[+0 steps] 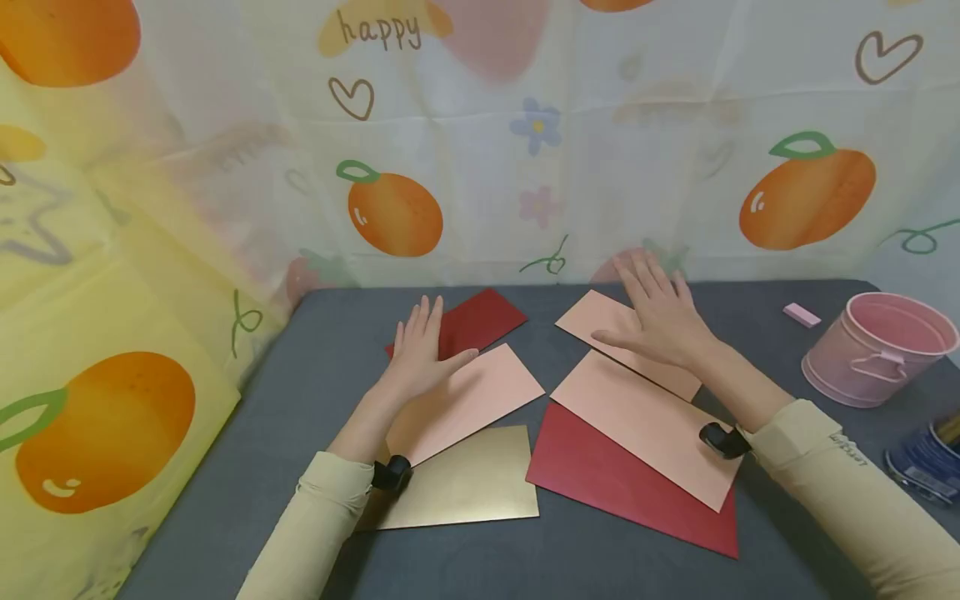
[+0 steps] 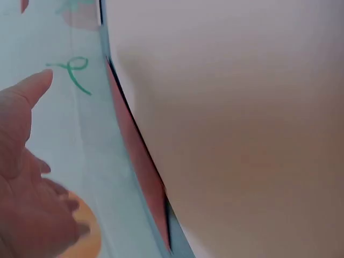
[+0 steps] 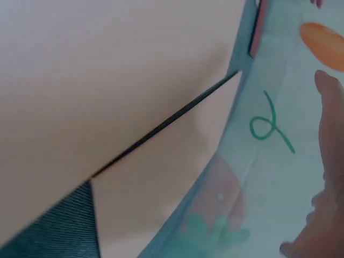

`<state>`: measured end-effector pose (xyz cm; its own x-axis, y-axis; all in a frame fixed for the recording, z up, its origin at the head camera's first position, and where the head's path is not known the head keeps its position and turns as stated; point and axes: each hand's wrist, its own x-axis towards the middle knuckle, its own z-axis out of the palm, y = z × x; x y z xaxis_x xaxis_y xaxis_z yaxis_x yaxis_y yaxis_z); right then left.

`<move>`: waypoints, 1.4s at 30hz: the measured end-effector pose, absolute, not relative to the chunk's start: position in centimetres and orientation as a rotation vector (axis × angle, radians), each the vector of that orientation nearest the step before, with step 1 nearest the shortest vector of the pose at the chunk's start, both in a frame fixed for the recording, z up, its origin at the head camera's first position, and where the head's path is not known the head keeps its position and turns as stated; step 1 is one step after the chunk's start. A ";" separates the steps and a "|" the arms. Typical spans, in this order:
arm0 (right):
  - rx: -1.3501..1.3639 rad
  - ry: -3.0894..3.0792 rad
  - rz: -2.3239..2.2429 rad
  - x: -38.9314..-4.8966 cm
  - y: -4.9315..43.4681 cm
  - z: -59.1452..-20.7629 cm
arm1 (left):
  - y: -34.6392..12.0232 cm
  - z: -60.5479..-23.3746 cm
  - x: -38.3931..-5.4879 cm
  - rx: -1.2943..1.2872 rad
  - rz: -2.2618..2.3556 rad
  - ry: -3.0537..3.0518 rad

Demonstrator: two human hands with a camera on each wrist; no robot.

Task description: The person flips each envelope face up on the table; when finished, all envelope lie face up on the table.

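Note:
My left hand (image 1: 416, 354), fingers straight and thumb out to the side, is over a dark red card (image 1: 489, 318) and a pink card (image 1: 483, 387). A gold card (image 1: 480, 479) lies partly under that pink one. On the other side my right hand (image 1: 660, 321), fingers spread, is over a small pink card (image 1: 596, 315). Nearer me, a larger pink card (image 1: 645, 417) overlaps a red card (image 1: 600, 467). Neither hand holds anything. In the left wrist view pink card surface (image 2: 242, 134) fills much of the frame; whether a palm touches a card is unclear.
A pink metal bucket (image 1: 847, 358) stands at the right, with a small pink block (image 1: 802, 314) beside it. A blue container (image 1: 926, 458) sits at the right edge. The grey table (image 1: 262, 467) meets a fruit-printed curtain (image 1: 480, 150) behind.

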<state>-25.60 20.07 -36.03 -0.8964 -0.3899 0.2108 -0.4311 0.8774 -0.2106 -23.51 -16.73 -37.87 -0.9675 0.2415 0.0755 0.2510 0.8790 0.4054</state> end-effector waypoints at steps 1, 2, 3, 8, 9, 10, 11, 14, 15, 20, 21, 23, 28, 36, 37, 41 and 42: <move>0.698 -2.873 0.398 -25.9 19.7 -36.0 | -17.2 -38.0 -23.4 -0.415 -0.700 -3.027; 0.763 -2.858 0.416 -26.2 19.4 -36.1 | -17.7 -38.1 -23.3 -0.435 -0.740 -3.030; 0.829 -2.839 0.438 -26.5 19.0 -36.1 | -18.2 -38.2 -23.3 -0.452 -0.780 -3.037; 1.105 -2.819 0.675 -28.2 16.7 -36.3 | -20.5 -38.9 -23.0 -0.514 -0.913 -3.097; 1.143 -2.828 0.728 -28.5 16.1 -36.4 | -20.9 -38.9 -22.9 -0.524 -0.922 -3.113; 1.173 -2.843 0.786 -28.8 15.6 -36.4 | -21.3 -39.0 -22.9 -0.534 -0.924 -3.129; 1.202 -2.858 0.822 -29.0 15.1 -36.6 | -21.6 -39.0 -22.8 -0.541 -0.923 -3.147; 1.264 -2.897 0.892 -29.8 13.5 -37.0 | -22.4 -39.1 -22.7 -0.557 -0.894 -3.194; 1.279 -2.908 0.907 -30.0 12.9 -37.2 | -22.6 -39.1 -22.7 -0.565 -0.885 -3.204; 1.258 -2.983 0.883 -31.0 10.7 -38.3 | -23.6 -39.3 -22.5 -0.567 -0.858 -3.237; 1.242 -3.000 0.871 -31.1 10.4 -38.5 | -23.8 -39.5 -22.5 -0.567 -0.847 -3.242; 1.213 -3.031 0.852 -31.4 9.8 -38.9 | -24.0 -39.6 -22.5 -0.566 -0.826 -3.248; 1.153 -3.087 0.824 -31.9 8.8 -39.5 | -24.3 -39.8 -22.6 -0.551 -0.789 -3.272; 1.135 -3.101 0.823 -31.9 8.7 -39.9 | -24.2 -39.9 -22.6 -0.504 -0.772 -3.322; 1.139 -3.090 0.830 -31.9 8.7 -39.9 | -24.2 -39.9 -22.5 -0.500 -0.772 -3.322; 1.153 -3.038 0.873 -31.7 8.4 -39.8 | -24.3 -39.7 -22.5 -0.489 -0.765 -3.322; 1.158 -3.020 0.889 -31.7 8.3 -39.8 | -24.3 -39.7 -22.5 -0.487 -0.760 -3.322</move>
<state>-31.69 8.32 -39.82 -0.7416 -0.6708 -0.0088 -0.5590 0.6253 -0.5445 -22.51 -24.26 -39.69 -0.9160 0.3323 -0.2248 0.2016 0.8657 0.4582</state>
